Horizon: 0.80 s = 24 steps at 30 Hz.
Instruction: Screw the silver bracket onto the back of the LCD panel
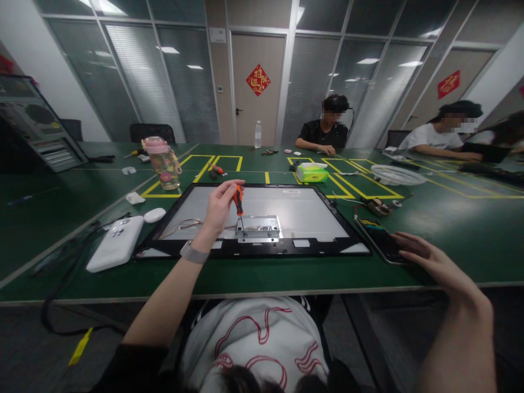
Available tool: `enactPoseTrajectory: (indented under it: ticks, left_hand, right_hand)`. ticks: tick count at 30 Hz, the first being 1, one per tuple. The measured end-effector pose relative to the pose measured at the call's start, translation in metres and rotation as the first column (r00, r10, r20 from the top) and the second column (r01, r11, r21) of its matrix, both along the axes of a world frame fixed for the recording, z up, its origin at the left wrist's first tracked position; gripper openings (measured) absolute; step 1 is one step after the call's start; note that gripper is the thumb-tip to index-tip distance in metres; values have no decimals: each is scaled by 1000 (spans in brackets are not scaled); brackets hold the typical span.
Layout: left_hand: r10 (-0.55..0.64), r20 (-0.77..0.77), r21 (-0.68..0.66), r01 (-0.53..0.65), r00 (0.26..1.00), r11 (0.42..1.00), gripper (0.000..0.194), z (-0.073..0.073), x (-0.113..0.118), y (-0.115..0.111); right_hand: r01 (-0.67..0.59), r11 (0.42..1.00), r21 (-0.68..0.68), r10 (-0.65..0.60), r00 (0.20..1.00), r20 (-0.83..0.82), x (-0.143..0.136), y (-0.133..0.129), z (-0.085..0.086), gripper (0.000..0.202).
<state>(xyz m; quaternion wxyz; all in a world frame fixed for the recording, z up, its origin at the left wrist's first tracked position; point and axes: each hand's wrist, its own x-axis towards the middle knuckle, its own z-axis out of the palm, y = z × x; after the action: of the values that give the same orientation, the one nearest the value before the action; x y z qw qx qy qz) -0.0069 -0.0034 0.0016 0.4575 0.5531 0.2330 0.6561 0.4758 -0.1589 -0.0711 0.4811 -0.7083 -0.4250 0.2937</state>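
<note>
Gripping an orange-and-black screwdriver [238, 201], the left hand [219, 207] has its fingers closed round the handle, the shaft pointing down at the metal bracket [268, 225] on a display panel [311, 210] lying flat on the worktop [278, 277]. The right hand [428, 255], fingers loosely parted, touches the edge of a dark phone [379, 239] beside the panel. A white label [291, 192] on the panel is too small to read. On the door [262, 128], a red diamond sign [258, 80] carries gold Chinese characters.
</note>
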Motion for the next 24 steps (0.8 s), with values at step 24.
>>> enactPoseTrajectory:
  ticks: [24]
  left_hand:
    - [-31, 61, -1, 31, 998, 1000, 25, 1, 0, 2]
  right_hand:
    - [580, 712, 395, -479, 813, -331, 2, 7, -5, 34]
